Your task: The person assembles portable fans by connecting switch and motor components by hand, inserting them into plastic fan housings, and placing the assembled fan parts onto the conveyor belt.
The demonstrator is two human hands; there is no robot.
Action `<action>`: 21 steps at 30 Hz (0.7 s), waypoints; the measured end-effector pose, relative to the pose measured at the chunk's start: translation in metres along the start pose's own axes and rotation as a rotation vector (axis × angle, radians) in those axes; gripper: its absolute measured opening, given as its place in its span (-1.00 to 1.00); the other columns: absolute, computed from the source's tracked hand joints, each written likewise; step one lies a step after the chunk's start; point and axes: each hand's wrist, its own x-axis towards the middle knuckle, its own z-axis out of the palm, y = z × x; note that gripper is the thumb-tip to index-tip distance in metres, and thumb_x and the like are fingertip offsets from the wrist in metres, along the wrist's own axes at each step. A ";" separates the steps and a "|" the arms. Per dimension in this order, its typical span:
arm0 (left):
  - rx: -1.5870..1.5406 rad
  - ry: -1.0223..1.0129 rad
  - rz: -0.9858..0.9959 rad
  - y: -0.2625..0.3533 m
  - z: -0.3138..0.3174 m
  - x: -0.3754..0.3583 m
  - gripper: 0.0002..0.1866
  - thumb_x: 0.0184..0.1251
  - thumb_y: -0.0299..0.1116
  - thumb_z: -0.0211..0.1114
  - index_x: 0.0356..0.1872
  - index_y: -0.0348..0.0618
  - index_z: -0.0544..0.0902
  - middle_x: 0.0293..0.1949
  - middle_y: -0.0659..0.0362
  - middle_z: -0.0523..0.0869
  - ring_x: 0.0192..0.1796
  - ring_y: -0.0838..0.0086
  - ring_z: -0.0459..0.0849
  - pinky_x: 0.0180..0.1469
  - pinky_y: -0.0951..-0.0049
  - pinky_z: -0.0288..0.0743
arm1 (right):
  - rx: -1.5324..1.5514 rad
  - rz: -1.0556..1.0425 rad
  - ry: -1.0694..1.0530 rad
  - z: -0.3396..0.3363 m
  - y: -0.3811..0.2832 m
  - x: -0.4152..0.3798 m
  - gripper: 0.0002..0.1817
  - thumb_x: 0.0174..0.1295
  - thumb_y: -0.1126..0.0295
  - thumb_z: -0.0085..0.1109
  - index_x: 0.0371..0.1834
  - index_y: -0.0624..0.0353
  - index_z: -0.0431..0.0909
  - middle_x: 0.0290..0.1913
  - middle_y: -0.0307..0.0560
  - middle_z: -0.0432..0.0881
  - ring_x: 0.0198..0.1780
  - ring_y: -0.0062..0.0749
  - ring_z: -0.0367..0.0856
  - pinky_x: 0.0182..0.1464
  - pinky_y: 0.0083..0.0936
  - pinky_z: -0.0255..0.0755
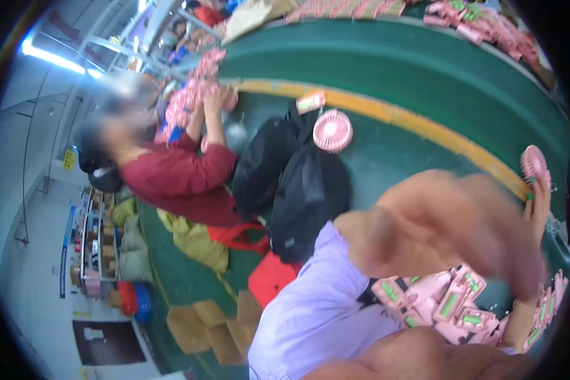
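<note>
A pink fan [533, 163] sits at the right edge of the view, by the yellow stripe [424, 126] on the green table [386, 57]. A hand [538, 202] grips it from below, fingers closed on it (which of the person's hands, cannot be told). A blurred forearm [437, 221] crosses the middle. Pink parts [443, 301] pile below. Another fan [332, 130] lies near black bags [297, 177], with bare green around it.
</note>
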 end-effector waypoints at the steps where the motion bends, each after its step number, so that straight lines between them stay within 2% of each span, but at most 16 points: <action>1: -0.001 0.010 -0.046 0.001 0.000 -0.003 -0.43 0.48 0.04 -0.06 -0.15 -0.43 0.53 -0.18 -0.08 0.58 -0.12 0.15 0.57 -0.13 0.28 0.45 | -0.001 -0.024 0.000 0.000 0.002 0.003 -0.50 0.15 0.70 -0.07 0.22 0.24 0.39 0.30 0.10 0.36 0.38 0.00 0.26 0.40 -0.26 0.08; 5: 0.142 -0.074 -0.219 0.000 -0.030 -0.020 -0.53 0.49 -0.12 -0.04 -0.25 -0.43 0.57 -0.34 0.03 0.60 -0.35 0.39 0.58 -0.36 0.47 0.43 | 0.124 -0.063 -0.017 0.011 0.035 -0.002 -0.58 0.25 0.64 -0.07 0.21 0.26 0.40 0.30 0.09 0.36 0.39 -0.01 0.25 0.44 -0.20 0.02; 8: 0.217 -0.144 -0.262 -0.002 -0.041 -0.019 -0.64 0.48 -0.21 -0.01 -0.24 -0.35 0.59 -0.47 0.16 0.59 -0.51 0.60 0.52 -0.54 0.55 0.35 | 0.030 -0.088 -0.015 0.009 0.036 0.000 -0.58 0.25 0.64 -0.07 0.20 0.27 0.41 0.29 0.09 0.37 0.39 -0.01 0.25 0.44 -0.18 0.01; 9: 0.215 -0.174 -0.172 -0.023 -0.050 -0.027 -0.65 0.48 -0.21 0.00 -0.23 -0.33 0.60 -0.48 0.16 0.59 -0.50 0.60 0.52 -0.54 0.56 0.35 | 0.009 -0.097 -0.018 0.010 0.035 0.001 -0.58 0.25 0.64 -0.07 0.20 0.27 0.41 0.29 0.09 0.37 0.39 -0.01 0.25 0.44 -0.18 0.00; 11: 0.101 -0.147 -0.168 -0.031 -0.041 -0.034 -0.68 0.48 -0.23 0.03 -0.22 -0.30 0.61 -0.48 0.16 0.59 -0.49 0.57 0.54 -0.52 0.56 0.36 | -0.021 -0.108 -0.022 0.013 0.032 0.002 -0.59 0.25 0.63 -0.07 0.20 0.28 0.41 0.29 0.09 0.37 0.38 -0.01 0.24 0.44 -0.16 0.00; 14: -0.148 -0.074 -0.435 -0.017 -0.016 -0.027 -0.73 0.46 -0.27 0.08 -0.23 -0.29 0.61 -0.45 0.14 0.62 -0.48 0.49 0.56 -0.50 0.54 0.39 | -0.064 -0.118 -0.010 0.012 0.030 0.007 -0.59 0.25 0.63 -0.07 0.19 0.29 0.41 0.28 0.10 0.38 0.38 0.00 0.24 0.45 -0.14 -0.01; 15: -0.144 -0.099 -0.537 -0.015 -0.015 -0.027 -0.73 0.46 -0.27 0.09 -0.24 -0.30 0.62 -0.43 0.13 0.63 -0.48 0.47 0.56 -0.49 0.51 0.39 | -0.082 -0.127 -0.001 0.011 0.029 0.007 -0.59 0.25 0.63 -0.07 0.19 0.29 0.41 0.28 0.10 0.38 0.38 0.00 0.24 0.45 -0.13 -0.02; 18: 0.116 -0.388 -0.501 -0.043 -0.018 -0.038 -0.75 0.40 -0.31 0.16 -0.35 -0.31 0.63 -0.45 0.11 0.65 -0.49 0.42 0.56 -0.45 0.44 0.37 | -0.119 -0.137 0.009 0.006 0.017 0.006 -0.60 0.24 0.63 -0.06 0.18 0.30 0.41 0.27 0.10 0.39 0.38 0.00 0.24 0.45 -0.11 -0.03; 19: 0.173 -0.547 -0.586 -0.039 -0.024 -0.045 -0.76 0.39 -0.32 0.17 -0.37 -0.30 0.63 -0.46 0.11 0.66 -0.49 0.43 0.55 -0.45 0.44 0.36 | -0.121 -0.127 -0.009 0.003 0.012 0.008 -0.60 0.24 0.63 -0.07 0.17 0.30 0.42 0.24 0.10 0.41 0.38 0.00 0.24 0.46 -0.03 -0.07; 20: 0.233 -0.703 -0.669 -0.034 -0.027 -0.044 -0.77 0.37 -0.33 0.19 -0.38 -0.30 0.64 -0.47 0.12 0.66 -0.50 0.43 0.55 -0.45 0.43 0.35 | -0.131 -0.135 0.015 0.001 0.008 0.009 -0.60 0.24 0.63 -0.06 0.17 0.29 0.43 0.24 0.08 0.41 0.39 -0.03 0.23 0.47 -0.10 -0.07; 21: 0.342 -0.694 -0.797 -0.023 -0.023 -0.036 -0.85 0.30 -0.41 0.24 -0.42 -0.27 0.63 -0.50 0.16 0.67 -0.47 0.46 0.59 -0.41 0.46 0.41 | -0.133 -0.123 0.011 -0.001 0.002 0.009 -0.60 0.23 0.64 -0.05 0.17 0.29 0.43 0.25 0.08 0.40 0.40 -0.05 0.23 0.46 -0.14 -0.06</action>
